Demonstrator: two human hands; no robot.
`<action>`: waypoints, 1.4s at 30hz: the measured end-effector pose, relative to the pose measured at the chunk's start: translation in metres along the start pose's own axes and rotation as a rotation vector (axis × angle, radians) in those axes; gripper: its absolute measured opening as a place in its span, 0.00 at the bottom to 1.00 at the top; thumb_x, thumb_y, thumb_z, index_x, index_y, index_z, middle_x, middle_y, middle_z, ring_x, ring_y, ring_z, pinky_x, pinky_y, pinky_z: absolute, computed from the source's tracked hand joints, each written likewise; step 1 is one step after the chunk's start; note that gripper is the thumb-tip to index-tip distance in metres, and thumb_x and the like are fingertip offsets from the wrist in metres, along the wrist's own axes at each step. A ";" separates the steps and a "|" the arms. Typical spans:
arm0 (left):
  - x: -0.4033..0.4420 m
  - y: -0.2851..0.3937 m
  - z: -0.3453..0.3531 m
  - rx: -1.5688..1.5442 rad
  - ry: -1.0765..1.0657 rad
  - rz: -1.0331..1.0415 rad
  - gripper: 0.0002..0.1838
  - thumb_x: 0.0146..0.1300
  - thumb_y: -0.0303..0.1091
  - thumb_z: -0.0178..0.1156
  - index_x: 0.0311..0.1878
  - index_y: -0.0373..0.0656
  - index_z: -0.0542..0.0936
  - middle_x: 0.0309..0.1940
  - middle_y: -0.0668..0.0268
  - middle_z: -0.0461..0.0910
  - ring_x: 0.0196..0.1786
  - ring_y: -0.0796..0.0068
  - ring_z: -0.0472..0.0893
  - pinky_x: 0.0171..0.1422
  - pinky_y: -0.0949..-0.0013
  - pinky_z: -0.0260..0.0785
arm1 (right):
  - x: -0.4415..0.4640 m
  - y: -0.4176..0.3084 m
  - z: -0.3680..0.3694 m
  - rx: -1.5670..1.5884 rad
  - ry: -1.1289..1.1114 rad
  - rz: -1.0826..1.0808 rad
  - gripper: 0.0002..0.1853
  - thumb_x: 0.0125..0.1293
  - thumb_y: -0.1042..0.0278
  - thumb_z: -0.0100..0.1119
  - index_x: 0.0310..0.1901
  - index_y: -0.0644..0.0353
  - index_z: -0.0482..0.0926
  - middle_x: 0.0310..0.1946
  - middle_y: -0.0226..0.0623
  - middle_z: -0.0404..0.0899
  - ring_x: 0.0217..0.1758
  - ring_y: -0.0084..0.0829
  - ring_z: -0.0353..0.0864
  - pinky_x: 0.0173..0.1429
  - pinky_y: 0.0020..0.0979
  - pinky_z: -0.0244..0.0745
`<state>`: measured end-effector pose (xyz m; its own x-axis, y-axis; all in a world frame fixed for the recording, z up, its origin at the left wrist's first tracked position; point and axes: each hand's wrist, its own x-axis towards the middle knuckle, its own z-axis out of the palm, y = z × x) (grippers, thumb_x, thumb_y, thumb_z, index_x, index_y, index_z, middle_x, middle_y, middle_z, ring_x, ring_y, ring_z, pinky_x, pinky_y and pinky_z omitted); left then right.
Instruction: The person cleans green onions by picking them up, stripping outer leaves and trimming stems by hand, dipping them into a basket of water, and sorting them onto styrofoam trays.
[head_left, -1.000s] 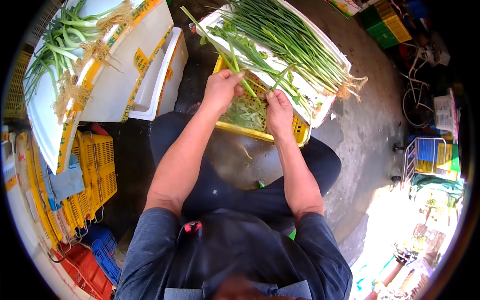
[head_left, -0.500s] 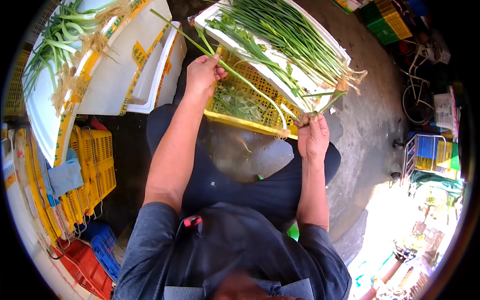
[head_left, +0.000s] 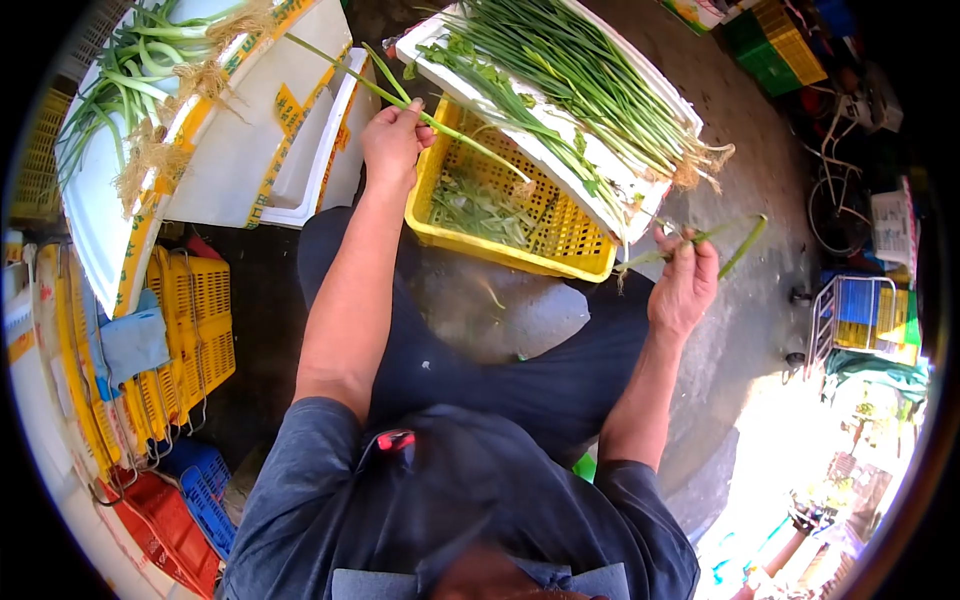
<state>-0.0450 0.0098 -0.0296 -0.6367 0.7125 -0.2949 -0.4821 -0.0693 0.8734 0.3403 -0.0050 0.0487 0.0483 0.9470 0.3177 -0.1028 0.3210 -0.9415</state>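
Observation:
My left hand [head_left: 393,146] pinches a long green onion stalk [head_left: 462,147], its rooted end reaching over the yellow basket [head_left: 510,257]. Out to the right, my right hand [head_left: 686,275] is closed on a stripped green leaf [head_left: 743,246], with thin scraps trailing from the fingers. Loose peelings [head_left: 478,212] lie inside the basket. Behind it, a white foam tray [head_left: 622,155] holds a large bundle of green onions [head_left: 580,75] with roots toward the right, and some leafy stems [head_left: 500,92] along its near side.
At the upper left, rooted leeks [head_left: 130,80] lie on a white foam box [head_left: 215,180]. Yellow crates [head_left: 200,320], a blue crate [head_left: 208,492] and a red crate [head_left: 165,530] stand at the left. A metal cart [head_left: 838,310] and a bicycle wheel [head_left: 835,212] are at the right.
My hands have moved apart. The stalk went left with my left hand, its root end now separate from the torn leaf, which my right hand has carried to the right.

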 end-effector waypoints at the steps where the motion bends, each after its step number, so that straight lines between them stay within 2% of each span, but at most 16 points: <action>1: -0.001 0.001 0.001 0.011 -0.007 0.005 0.10 0.70 0.34 0.65 0.35 0.41 0.76 0.26 0.68 0.77 0.23 0.78 0.77 0.32 0.71 0.77 | -0.001 0.007 0.017 -0.085 -0.002 0.012 0.09 0.76 0.74 0.53 0.53 0.65 0.77 0.41 0.37 0.81 0.43 0.27 0.81 0.61 0.41 0.79; 4: -0.002 0.001 0.001 0.034 -0.030 0.032 0.11 0.69 0.35 0.66 0.35 0.42 0.76 0.26 0.68 0.77 0.24 0.78 0.77 0.33 0.71 0.78 | -0.002 0.042 0.048 -0.437 -0.166 0.171 0.10 0.75 0.73 0.53 0.51 0.69 0.78 0.44 0.45 0.84 0.47 0.33 0.84 0.56 0.34 0.78; 6: -0.003 0.002 0.000 0.037 -0.035 0.038 0.11 0.69 0.35 0.66 0.35 0.42 0.76 0.26 0.68 0.77 0.24 0.78 0.77 0.33 0.71 0.78 | -0.013 0.090 0.060 -0.824 -0.392 0.068 0.13 0.73 0.67 0.55 0.50 0.70 0.78 0.42 0.51 0.85 0.45 0.42 0.86 0.51 0.39 0.78; 9: -0.003 0.005 0.000 0.014 -0.029 0.037 0.11 0.68 0.35 0.67 0.34 0.41 0.76 0.25 0.68 0.77 0.23 0.79 0.77 0.32 0.72 0.76 | -0.025 0.115 0.067 -1.158 -0.644 0.089 0.15 0.71 0.62 0.57 0.48 0.69 0.81 0.36 0.55 0.85 0.38 0.51 0.85 0.47 0.44 0.78; 12: -0.008 0.004 0.003 -0.005 -0.020 0.042 0.12 0.66 0.35 0.68 0.34 0.39 0.77 0.24 0.68 0.76 0.22 0.79 0.76 0.29 0.73 0.74 | -0.015 0.122 0.074 -0.780 -0.532 0.283 0.15 0.69 0.60 0.58 0.42 0.68 0.83 0.29 0.52 0.83 0.32 0.49 0.85 0.42 0.43 0.78; 13: -0.007 0.004 0.005 -0.006 -0.026 0.044 0.12 0.66 0.36 0.68 0.34 0.39 0.77 0.24 0.68 0.76 0.22 0.79 0.77 0.29 0.73 0.74 | -0.008 0.101 0.089 -0.675 -0.542 0.510 0.15 0.69 0.60 0.59 0.39 0.67 0.84 0.26 0.49 0.83 0.30 0.47 0.84 0.41 0.40 0.78; 16: -0.011 0.004 0.011 0.011 -0.053 0.041 0.13 0.66 0.37 0.68 0.34 0.39 0.77 0.24 0.68 0.77 0.23 0.78 0.78 0.29 0.74 0.74 | 0.000 0.092 0.111 -0.770 -0.511 0.290 0.16 0.68 0.61 0.62 0.44 0.68 0.84 0.34 0.47 0.86 0.33 0.44 0.85 0.42 0.37 0.79; 19: -0.014 0.006 0.010 0.031 -0.077 0.011 0.13 0.66 0.38 0.69 0.34 0.41 0.77 0.26 0.69 0.77 0.24 0.78 0.79 0.31 0.72 0.77 | -0.006 0.113 0.134 -0.622 -0.533 0.089 0.15 0.67 0.64 0.63 0.49 0.68 0.83 0.44 0.50 0.85 0.40 0.44 0.85 0.47 0.36 0.79; 22: -0.014 0.004 0.010 0.036 -0.093 -0.020 0.13 0.66 0.39 0.69 0.35 0.42 0.76 0.27 0.69 0.77 0.24 0.77 0.79 0.33 0.72 0.78 | -0.012 0.137 0.153 -0.550 -0.499 -0.132 0.16 0.68 0.66 0.64 0.51 0.69 0.81 0.37 0.46 0.84 0.39 0.32 0.81 0.47 0.32 0.76; 23: -0.014 0.004 0.009 0.035 -0.094 -0.028 0.13 0.66 0.39 0.69 0.35 0.42 0.76 0.27 0.69 0.77 0.24 0.77 0.79 0.33 0.72 0.78 | -0.013 0.140 0.152 -0.562 -0.539 0.030 0.14 0.68 0.68 0.62 0.50 0.68 0.82 0.47 0.52 0.84 0.45 0.43 0.86 0.52 0.36 0.78; 26: -0.011 0.001 0.007 0.023 -0.096 -0.016 0.14 0.65 0.40 0.70 0.35 0.42 0.76 0.27 0.69 0.78 0.24 0.78 0.79 0.33 0.72 0.78 | -0.020 0.144 0.151 -0.474 -0.541 0.270 0.12 0.69 0.67 0.61 0.47 0.68 0.83 0.38 0.46 0.86 0.41 0.36 0.85 0.50 0.34 0.78; 29: -0.014 -0.001 0.014 0.040 -0.120 -0.001 0.13 0.64 0.38 0.70 0.33 0.40 0.78 0.24 0.70 0.78 0.22 0.80 0.77 0.27 0.75 0.71 | -0.027 0.143 0.145 -0.377 -0.565 0.336 0.08 0.73 0.69 0.58 0.42 0.66 0.82 0.29 0.28 0.82 0.33 0.16 0.75 0.40 0.23 0.72; 32: -0.026 -0.010 0.022 0.147 -0.262 -0.087 0.13 0.64 0.37 0.70 0.33 0.39 0.79 0.24 0.70 0.77 0.23 0.81 0.76 0.27 0.74 0.71 | -0.028 0.129 0.149 -0.290 -0.568 0.360 0.09 0.74 0.68 0.58 0.38 0.64 0.81 0.27 0.26 0.80 0.31 0.16 0.73 0.38 0.22 0.71; 33: -0.033 -0.009 0.023 0.240 -0.350 -0.140 0.13 0.65 0.40 0.70 0.33 0.42 0.78 0.27 0.70 0.78 0.26 0.82 0.77 0.32 0.74 0.74 | -0.028 0.128 0.149 -0.289 -0.573 0.391 0.09 0.73 0.68 0.58 0.38 0.64 0.82 0.27 0.27 0.80 0.31 0.17 0.74 0.39 0.24 0.71; 36: -0.038 -0.021 0.022 0.326 -0.502 -0.198 0.13 0.65 0.40 0.69 0.32 0.43 0.78 0.27 0.71 0.79 0.25 0.83 0.76 0.31 0.75 0.72 | -0.027 0.124 0.149 -0.295 -0.589 0.457 0.09 0.72 0.67 0.56 0.38 0.63 0.82 0.28 0.29 0.80 0.33 0.20 0.75 0.40 0.26 0.73; 42: -0.040 -0.023 0.023 0.303 -0.489 -0.239 0.13 0.67 0.39 0.67 0.31 0.43 0.79 0.27 0.70 0.80 0.26 0.83 0.76 0.31 0.76 0.71 | -0.035 0.115 0.152 -0.270 -0.539 0.452 0.11 0.76 0.64 0.56 0.36 0.61 0.79 0.22 0.23 0.73 0.27 0.16 0.70 0.33 0.22 0.67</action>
<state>0.0057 -0.0007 -0.0294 -0.1484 0.9263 -0.3463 -0.3396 0.2811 0.8976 0.1756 0.0008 -0.0535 -0.4409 0.8831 -0.1605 0.2531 -0.0492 -0.9662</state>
